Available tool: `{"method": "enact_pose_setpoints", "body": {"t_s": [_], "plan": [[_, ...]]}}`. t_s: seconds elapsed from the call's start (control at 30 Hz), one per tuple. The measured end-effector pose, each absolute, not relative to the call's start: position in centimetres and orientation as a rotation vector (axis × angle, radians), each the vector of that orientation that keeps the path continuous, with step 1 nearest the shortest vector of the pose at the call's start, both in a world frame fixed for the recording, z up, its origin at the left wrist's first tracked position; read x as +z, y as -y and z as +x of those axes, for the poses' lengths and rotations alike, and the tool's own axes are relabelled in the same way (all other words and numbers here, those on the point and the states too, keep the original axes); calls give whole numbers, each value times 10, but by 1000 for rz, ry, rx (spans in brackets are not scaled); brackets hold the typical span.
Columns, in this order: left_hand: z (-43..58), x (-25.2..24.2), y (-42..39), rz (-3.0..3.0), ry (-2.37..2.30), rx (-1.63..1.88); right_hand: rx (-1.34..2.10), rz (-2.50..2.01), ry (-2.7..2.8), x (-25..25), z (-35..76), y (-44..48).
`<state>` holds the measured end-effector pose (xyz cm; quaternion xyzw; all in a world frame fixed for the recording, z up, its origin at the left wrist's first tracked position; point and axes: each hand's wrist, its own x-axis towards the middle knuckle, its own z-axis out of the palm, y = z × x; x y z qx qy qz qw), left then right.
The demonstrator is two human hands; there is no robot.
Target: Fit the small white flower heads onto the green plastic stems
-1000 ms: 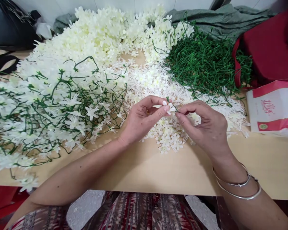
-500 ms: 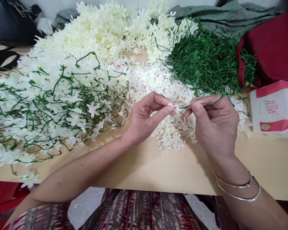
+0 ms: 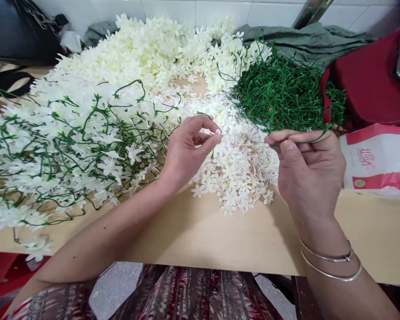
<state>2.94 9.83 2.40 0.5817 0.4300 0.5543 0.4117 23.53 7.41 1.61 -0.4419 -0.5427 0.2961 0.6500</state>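
Note:
My left hand hovers over a heap of loose white plastic flowers, its thumb and forefinger pinched on one small white flower. My right hand is to the right of it, fingers closed on a thin green stem that runs off toward the pile of bare green stems. The two hands are apart, about a hand's width between the fingertips. Two silver bangles circle my right wrist.
A large mound of white flowers on green stems covers the left and back of the tan table. A red and white packet lies at the right, a red bag behind it, grey-green cloth at the back.
The hands were together with flower and stem touching; now they have drawn apart, the left up and left with a flower, the right to the right with the stem.

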Motion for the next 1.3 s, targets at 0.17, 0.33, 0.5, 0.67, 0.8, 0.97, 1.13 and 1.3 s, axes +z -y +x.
{"method": "enact_pose_setpoints", "body": {"t_s": [0.17, 0.33, 0.5, 0.67, 0.8, 0.97, 1.13, 1.3], "plan": [[23, 33, -94, 1521, -1149, 1443, 759, -1038, 1394, 22, 241, -58], [27, 31, -92, 1363, -1038, 1303, 596, -1309, 1626, 22, 242, -47], [27, 32, -92, 1347, -1116, 1423, 188, -1452, 1600, 17, 259, -60], [25, 32, -92, 1355, -1204, 1541, -95, -1484, 1752, 20, 272, -68], [31, 30, -84, 1423, -1139, 1485, 20, -1348, 1893, 16, 266, -69], [44, 23, -75, 1428, -1002, 1356, 214, -1360, 2029, 0, 262, -75], [47, 14, -77, 1367, -951, 1304, 177, -1453, 1980, -6, 266, -77], [46, 8, -78, 1360, -956, 1270, 140, -1457, 2049, -7, 272, -78]]}}
